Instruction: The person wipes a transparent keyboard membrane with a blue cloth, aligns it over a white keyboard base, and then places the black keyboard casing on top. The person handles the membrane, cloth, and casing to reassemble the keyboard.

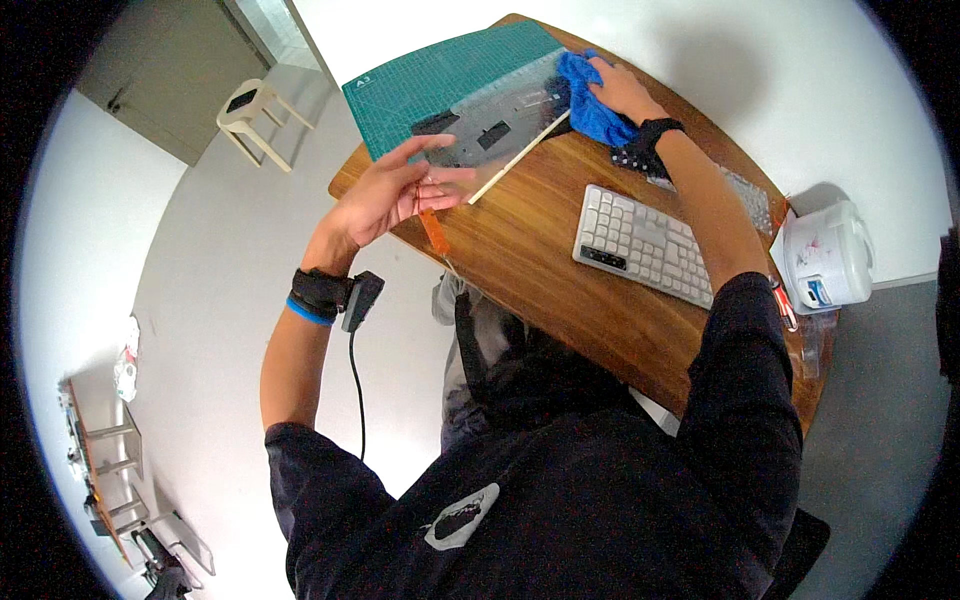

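My left hand (392,192) holds the near edge of a clear plastic panel (500,115) with dark rectangular cut-outs, lifted over the wooden table (530,260). My right hand (622,88) presses a blue cloth (590,100) against the panel's far end. An orange strip (434,232) hangs below my left hand. Both wrists wear black bands; a small black device with a cable hangs from the left one.
A green cutting mat (430,75) lies under the panel at the table's far side. A white keyboard (640,245) sits to the right, loose black keycaps (632,158) beyond it. A white container (825,255) stands at the right edge. A white stool (250,110) stands on the floor.
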Tool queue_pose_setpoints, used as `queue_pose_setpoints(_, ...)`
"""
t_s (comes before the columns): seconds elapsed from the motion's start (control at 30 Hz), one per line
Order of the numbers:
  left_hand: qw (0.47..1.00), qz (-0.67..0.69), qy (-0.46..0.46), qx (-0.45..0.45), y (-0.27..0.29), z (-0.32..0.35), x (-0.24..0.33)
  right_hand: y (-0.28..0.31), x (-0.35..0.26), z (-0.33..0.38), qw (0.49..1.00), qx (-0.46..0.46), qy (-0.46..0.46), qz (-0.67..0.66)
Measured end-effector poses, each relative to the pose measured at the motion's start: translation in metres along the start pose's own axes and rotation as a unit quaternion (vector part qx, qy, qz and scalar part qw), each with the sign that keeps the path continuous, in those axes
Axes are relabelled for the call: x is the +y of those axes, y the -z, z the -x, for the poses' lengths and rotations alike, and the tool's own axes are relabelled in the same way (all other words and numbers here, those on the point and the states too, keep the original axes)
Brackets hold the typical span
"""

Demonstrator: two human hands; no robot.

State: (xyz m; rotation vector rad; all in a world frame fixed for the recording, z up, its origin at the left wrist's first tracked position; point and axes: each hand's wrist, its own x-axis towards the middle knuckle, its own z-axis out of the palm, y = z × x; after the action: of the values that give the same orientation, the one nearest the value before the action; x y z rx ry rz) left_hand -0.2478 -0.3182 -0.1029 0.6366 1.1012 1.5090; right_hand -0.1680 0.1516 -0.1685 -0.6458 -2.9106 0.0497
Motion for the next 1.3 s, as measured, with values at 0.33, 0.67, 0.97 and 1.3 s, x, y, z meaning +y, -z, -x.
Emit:
queue_pose_setpoints(0.33, 1.0, -0.004, -0.008, 0.028, -0.002, 0.01, -0.004, 0.004, 0.057, -0.023, 0.995, 0.057, -0.049, -0.066)
queue_pose_setpoints(0.67, 0.991, -0.119, -0.054, 0.003, -0.025, 0.007, 0.012, 0.123, 0.084, -0.004, 0.85, 0.439, -0.143, -0.255)
queue_pose_setpoints(0.97, 0.98, -0.134, -0.12, 0.088, -0.057, 0.004, 0.022, 0.104, 0.077, 0.06, 0.874, 0.118, -0.009, -0.471)
queue_pose_setpoints(1.3, 0.917, -0.321, -0.216, 0.094, -0.065, -0.011, 0.0, 0.063, 0.171, 0.149, 0.976, -0.201, -0.063, -0.056)
